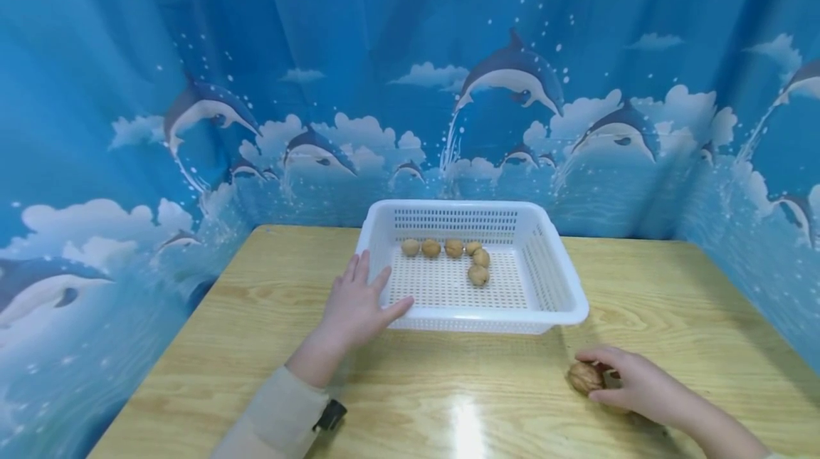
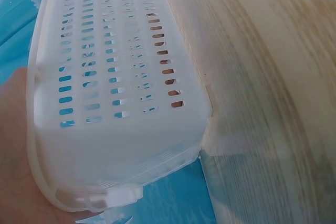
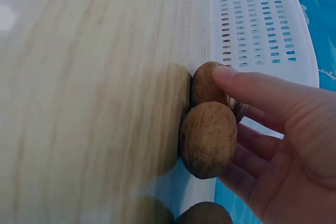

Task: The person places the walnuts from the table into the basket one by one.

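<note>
1. Brown, ridged, rounded walnut (image 1: 586, 378) sits on the pale wood-grain table (image 1: 410, 388), near the front-right corner of the white plastic slotted basket (image 1: 474, 316), pinched between the right hand's (image 1: 634, 382) thumb and fingers!
2. Right-wrist view reveals a second walnut (image 3: 208, 140) just beside it, a third (image 3: 203, 214) peeking in below.
3. Head view alone counts six walnuts (image 1: 453, 248) inside.
4. Left hand (image 1: 356, 304), fingers spread apart, rests on the basket's rim; left-wrist view shows the slotted outer wall (image 2: 113, 72) up close.

A blue dolphin-print curtain (image 1: 359, 11) hangs around a wood-grain table (image 1: 263, 295).
</note>
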Tool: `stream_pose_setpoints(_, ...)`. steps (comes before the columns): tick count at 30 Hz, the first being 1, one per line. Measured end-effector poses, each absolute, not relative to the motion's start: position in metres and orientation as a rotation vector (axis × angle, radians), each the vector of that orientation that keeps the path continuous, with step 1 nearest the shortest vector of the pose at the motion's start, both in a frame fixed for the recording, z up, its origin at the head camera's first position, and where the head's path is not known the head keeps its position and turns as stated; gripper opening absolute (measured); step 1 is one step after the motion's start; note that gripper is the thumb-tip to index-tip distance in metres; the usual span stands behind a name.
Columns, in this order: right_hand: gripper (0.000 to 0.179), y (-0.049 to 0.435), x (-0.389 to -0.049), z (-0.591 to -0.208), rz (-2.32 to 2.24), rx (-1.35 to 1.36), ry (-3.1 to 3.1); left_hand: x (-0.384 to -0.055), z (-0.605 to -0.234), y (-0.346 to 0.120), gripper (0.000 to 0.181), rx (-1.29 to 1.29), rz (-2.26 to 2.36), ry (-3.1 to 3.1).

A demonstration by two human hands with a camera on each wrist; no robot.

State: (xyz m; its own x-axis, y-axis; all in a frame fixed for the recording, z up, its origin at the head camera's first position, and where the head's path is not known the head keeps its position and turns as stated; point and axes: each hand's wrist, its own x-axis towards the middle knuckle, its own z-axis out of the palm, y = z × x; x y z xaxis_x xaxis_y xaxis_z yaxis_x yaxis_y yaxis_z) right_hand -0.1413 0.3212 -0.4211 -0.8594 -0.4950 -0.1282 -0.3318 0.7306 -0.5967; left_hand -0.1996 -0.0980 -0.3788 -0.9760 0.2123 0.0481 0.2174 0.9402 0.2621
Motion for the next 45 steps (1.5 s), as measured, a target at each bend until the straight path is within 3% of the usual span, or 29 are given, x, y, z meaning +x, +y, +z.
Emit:
stream_pose_setpoints(18,0.051,0.321,-0.134,-0.409,-0.967,-0.665,2.801,-0.200,-0.379,-0.098,0.082,-0.344,-0.432,-3.064)
stream_pose_setpoints(28,0.043,0.337,-0.139,-0.382,-1.191,-0.638,2.759,-0.200,-0.381,-0.098,0.081,-0.351,-0.435,-3.054)
stream_pose_setpoints(45,0.051,0.325,-0.157,-0.334,-1.282,-0.501,2.744,-0.200,-0.382,-0.099,0.083,-0.342,-0.454,-3.064)
